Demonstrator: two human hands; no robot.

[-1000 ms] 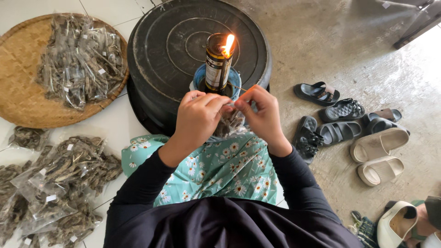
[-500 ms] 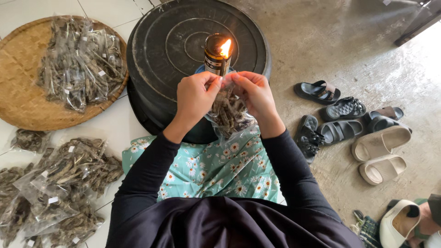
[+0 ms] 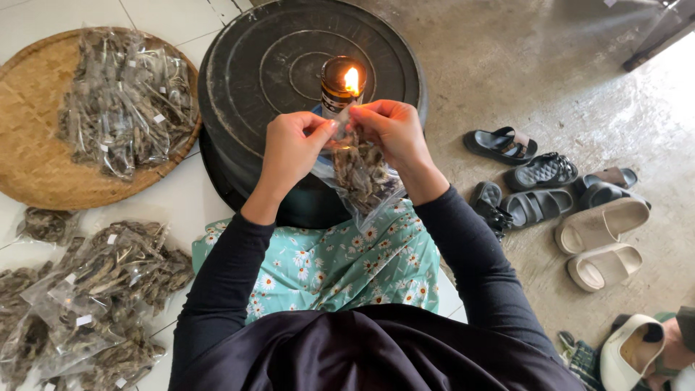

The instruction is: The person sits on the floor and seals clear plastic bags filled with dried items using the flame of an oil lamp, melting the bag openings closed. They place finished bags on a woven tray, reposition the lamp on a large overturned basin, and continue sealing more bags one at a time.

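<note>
Clear plastic, filled with dark dried pieces, forms the small bag (image 3: 360, 174) held up in front of the person, just below and touching close to the flame (image 3: 352, 80) of a bottle lamp (image 3: 340, 90) standing on a round black upturned tub (image 3: 289, 65). The left hand (image 3: 289, 148) is closed in a pinch on the bag's top edge from one side; the right hand (image 3: 391, 130) is closed in a matching pinch on the other side, with the mouth of the bag stretched between them at flame height. Judged from how things lie, the work is well advanced but not finished: a heap of filled packets (image 3: 127, 98) rests on a woven tray (image 3: 29, 159) to the left, and a second heap of packets (image 3: 87, 289) lies on the pale floor tiles nearer the person. Whether either heap is sealed cannot be told at this size. The bag in hand appears to be at the sealing stage, its seam not confirmed closed. The fingers hide the bag's top edge, so contact with the flame cannot be verified. The lamp's base is masked by the hands. Sandals (image 3: 550, 195) lie well apart on the concrete at right; a further shoe at the bottom right corner is cut off by the frame.
</note>
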